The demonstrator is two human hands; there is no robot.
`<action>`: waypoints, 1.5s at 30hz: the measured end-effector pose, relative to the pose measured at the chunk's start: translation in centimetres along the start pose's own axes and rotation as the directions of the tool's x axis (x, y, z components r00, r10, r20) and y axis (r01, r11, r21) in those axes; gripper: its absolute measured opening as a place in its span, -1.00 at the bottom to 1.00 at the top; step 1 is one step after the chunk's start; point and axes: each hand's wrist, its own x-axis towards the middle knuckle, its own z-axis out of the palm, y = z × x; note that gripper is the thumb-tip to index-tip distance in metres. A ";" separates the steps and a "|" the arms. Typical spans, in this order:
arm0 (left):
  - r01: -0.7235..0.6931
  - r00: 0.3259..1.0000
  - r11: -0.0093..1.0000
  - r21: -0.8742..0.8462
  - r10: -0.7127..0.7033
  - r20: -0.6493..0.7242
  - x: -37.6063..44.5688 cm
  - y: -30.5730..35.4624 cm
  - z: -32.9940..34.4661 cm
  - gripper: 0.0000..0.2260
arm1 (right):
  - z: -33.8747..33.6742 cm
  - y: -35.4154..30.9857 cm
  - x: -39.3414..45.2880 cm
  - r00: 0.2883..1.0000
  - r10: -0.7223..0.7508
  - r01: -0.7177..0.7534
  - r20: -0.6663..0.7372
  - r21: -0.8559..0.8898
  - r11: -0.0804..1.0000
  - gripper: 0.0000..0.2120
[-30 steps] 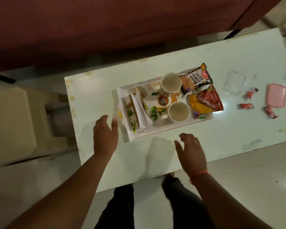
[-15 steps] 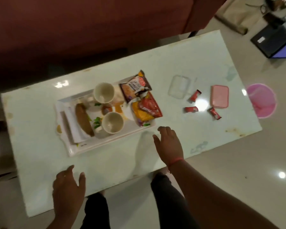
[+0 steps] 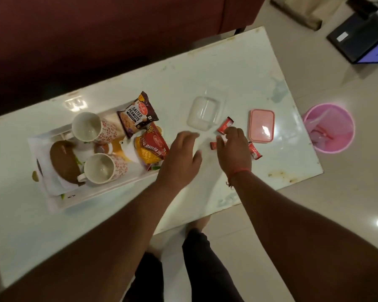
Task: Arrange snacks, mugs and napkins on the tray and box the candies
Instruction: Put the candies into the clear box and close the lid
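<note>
A white tray [image 3: 100, 190] sits at the table's left. It holds two patterned mugs [image 3: 90, 127] [image 3: 102, 168], a peanuts pack [image 3: 138, 114], a red-yellow snack pack [image 3: 151, 147] and white napkins [image 3: 54, 185] with a brown oval shape over them. An empty clear box [image 3: 203, 113] stands right of the tray, and its pink lid [image 3: 261, 125] lies further right. Three red candies [image 3: 225, 125] [image 3: 213, 145] [image 3: 254, 150] lie between them. My right hand [image 3: 234, 149] hovers over the middle candy with its fingers spread, partly hiding it. My left hand [image 3: 181, 158] is open and empty, just below the clear box.
The white table [image 3: 238, 73] ends close to the right of the lid. A pink bin [image 3: 328, 127] stands on the floor beyond that end. A laptop [image 3: 362, 38] lies on the floor at the far right, and a maroon sofa [image 3: 96, 40] runs behind the table.
Both hands moved right, from in front of the tray to the candies. My left hand came up from the table's near edge. The view shifted right.
</note>
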 end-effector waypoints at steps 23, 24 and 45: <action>0.588 0.805 0.794 -0.152 -0.593 0.018 5.9 2.6 2.4 -0.47 | 1.5 -2.7 6.9 0.960 -0.078 0.096 0.270 -0.052 0.994 -0.62; 0.585 0.807 0.797 -0.152 -0.591 0.006 5.8 2.7 2.5 -0.48 | 1.4 -2.7 7.0 0.955 -0.082 0.105 0.283 -0.066 0.992 -0.61; 0.715 0.692 0.647 -0.266 -0.708 0.138 -1.0 1.1 6.1 -0.46 | 1.3 3.9 -1.1 0.968 -0.211 0.246 0.136 -0.344 0.906 -0.80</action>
